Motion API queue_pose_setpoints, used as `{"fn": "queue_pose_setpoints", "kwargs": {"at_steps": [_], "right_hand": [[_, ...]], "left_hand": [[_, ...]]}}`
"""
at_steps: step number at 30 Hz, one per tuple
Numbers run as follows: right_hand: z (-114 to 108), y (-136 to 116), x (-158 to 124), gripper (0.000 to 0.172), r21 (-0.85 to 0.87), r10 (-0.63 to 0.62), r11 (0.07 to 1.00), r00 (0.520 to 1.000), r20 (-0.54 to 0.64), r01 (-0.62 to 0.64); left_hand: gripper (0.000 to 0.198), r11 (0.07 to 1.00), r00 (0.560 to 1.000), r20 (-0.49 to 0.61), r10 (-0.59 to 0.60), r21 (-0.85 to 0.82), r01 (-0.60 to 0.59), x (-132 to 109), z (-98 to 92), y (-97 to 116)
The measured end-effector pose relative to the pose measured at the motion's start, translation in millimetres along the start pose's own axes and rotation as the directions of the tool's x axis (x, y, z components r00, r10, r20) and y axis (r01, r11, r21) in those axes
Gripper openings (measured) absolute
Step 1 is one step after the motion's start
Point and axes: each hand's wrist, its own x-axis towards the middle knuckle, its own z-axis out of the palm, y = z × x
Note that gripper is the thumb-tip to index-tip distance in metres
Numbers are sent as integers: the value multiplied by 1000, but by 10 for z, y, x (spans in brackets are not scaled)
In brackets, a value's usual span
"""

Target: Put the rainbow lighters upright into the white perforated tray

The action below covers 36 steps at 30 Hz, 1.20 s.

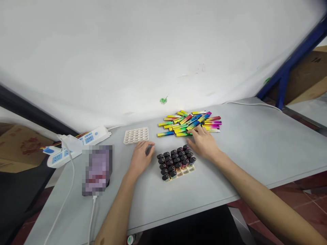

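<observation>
My right hand [203, 141] is at the near edge of a heap of shiny, flat, multicoloured tubes [180, 127]. Its fingertips rest on the tubes, with the thumb held apart. On the table left of centre lies my left hand [140, 156], fingers curved and thumb apart, with nothing visible in it. Between the hands, a cream holder tray [186, 172] carries rows of upright pieces with black tops [176, 160] and coloured bodies. Several slots at its front right corner hold no piece. Just beyond my left hand sits a second cream tray [136, 135] with bare slots.
A phone-like device [97, 170], pixelated, lies at the left with a white cable [91, 217] attached. Behind it is a white power strip [87, 141] with plugs. A white wall [153, 68] backs the grey table [255, 143]. Cardboard boxes [306, 71] stand beyond the blue frame at right.
</observation>
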Motion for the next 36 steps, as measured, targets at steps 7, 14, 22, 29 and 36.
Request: {"fn": "queue_pose_setpoints", "kwargs": {"at_steps": [7,14,22,29,36], "right_hand": [[29,89,-10,28,106,-26,994,1000,6,25],[23,99,-2,27,266,-38,964,998,53,22],[12,86,3,21,340,-11,940,998,65,-12],[-77,15,12,24,819,157,551,984,84,-158],[-117,-70,12,32,966,203,144,962,184,-215]], "left_hand": [[15,1000,1000,-7,-18,3,18,3,17,-18],[16,1000,1000,-4,-20,1,20,-8,10,-10],[16,1000,1000,0,-12,-1,12,-5,2,-5],[14,1000,1000,-3,-7,-2,7,-4,0,6],[14,1000,1000,-2,-5,-9,5,-7,-7,11]]}}
